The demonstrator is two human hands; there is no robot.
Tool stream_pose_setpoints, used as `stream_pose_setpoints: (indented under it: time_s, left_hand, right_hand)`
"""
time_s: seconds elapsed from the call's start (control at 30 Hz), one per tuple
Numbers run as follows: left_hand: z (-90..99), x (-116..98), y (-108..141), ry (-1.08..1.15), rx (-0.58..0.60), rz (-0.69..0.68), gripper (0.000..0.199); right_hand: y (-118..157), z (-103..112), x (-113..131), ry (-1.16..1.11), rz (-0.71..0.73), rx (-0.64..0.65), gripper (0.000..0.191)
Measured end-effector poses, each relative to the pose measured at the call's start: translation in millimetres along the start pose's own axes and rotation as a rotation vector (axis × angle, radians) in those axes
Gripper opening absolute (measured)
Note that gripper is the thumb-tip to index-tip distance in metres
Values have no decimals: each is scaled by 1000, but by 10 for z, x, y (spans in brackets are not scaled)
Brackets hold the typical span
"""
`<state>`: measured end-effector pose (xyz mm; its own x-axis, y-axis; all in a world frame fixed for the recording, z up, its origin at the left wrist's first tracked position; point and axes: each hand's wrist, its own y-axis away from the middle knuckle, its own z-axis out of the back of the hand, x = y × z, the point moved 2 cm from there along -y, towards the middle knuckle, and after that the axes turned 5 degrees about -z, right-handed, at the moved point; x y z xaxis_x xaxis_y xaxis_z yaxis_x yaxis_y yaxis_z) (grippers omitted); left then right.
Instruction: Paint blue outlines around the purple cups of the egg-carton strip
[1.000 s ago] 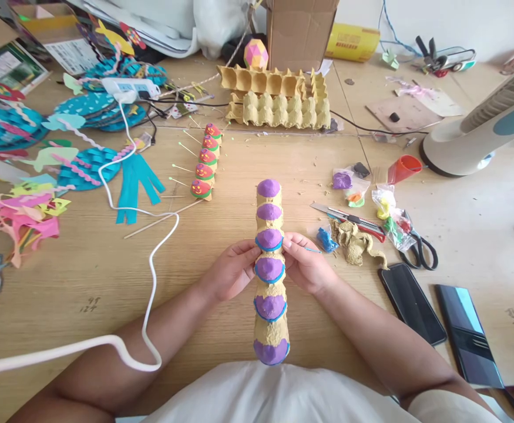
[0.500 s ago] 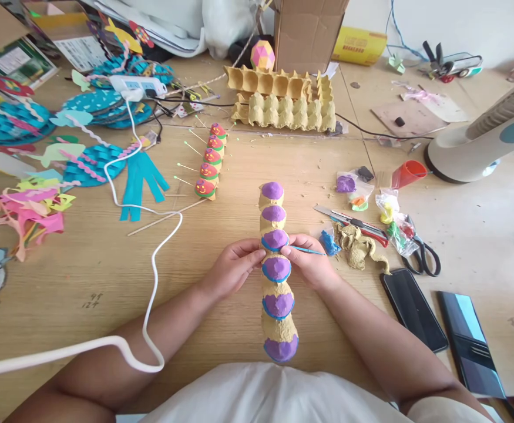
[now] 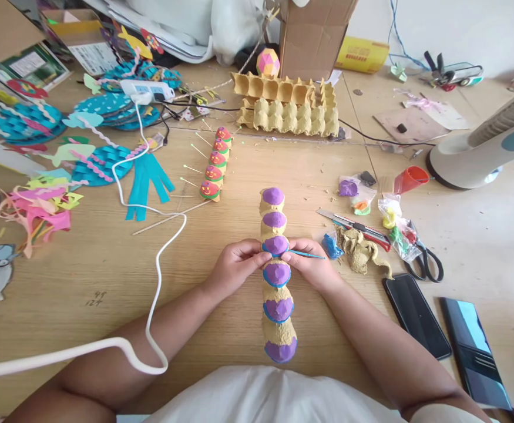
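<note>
A strip of egg carton cups (image 3: 278, 309) runs lengthwise in front of me, its bumps capped in purple clay. Blue edging lines the lower rims of several caps. My left hand (image 3: 239, 264) pinches the strip's left side near the third bump, thumb on top. At the opposite side my right hand (image 3: 312, 264) presses a thin blue clay strand (image 3: 307, 254) against that bump's rim with thumb and fingers. The strand's loose tapered end trails to the right over the hand. Fingertips beneath the carton are hidden.
A painted carton caterpillar (image 3: 215, 164) with pins lies farther back. To the right are a utility knife (image 3: 356, 226), blue clay (image 3: 331, 247), scissors (image 3: 428, 264) and phones (image 3: 417, 316). A white cable (image 3: 155, 294) crosses the left side. Egg cartons (image 3: 296, 116) stand behind.
The left thumb has shifted right onto the third bump's lower rim. The view has moved slightly; the right hand stays at the same bump with the blue strand.
</note>
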<state>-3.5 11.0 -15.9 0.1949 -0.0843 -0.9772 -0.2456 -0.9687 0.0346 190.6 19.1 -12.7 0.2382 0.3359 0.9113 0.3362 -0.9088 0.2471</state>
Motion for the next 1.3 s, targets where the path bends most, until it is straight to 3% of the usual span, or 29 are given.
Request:
stream_pose_setpoints:
  time_s: [0.23,0.4,0.7,0.87,1.3]
  left_hand:
    - [-66,9,-4,350,1,101,36]
    - [-122,-21,18,495,-11,197,33]
    - [-127,-54,29,506,0,233,40]
    - [-135,-55,32,500,-47,237,36]
    - [-139,-9,68,514,-19,261,39]
  right_hand:
    - [8,-19,-14,36,42,-7,28]
    - [25,-30,-35,-41,15,1,30]
    - [59,-115,-53,-337,-145,-5,33]
    - [48,-111,-74,-347,-147,7,35]
    - [47,-115,-83,-345,-155,14,34]
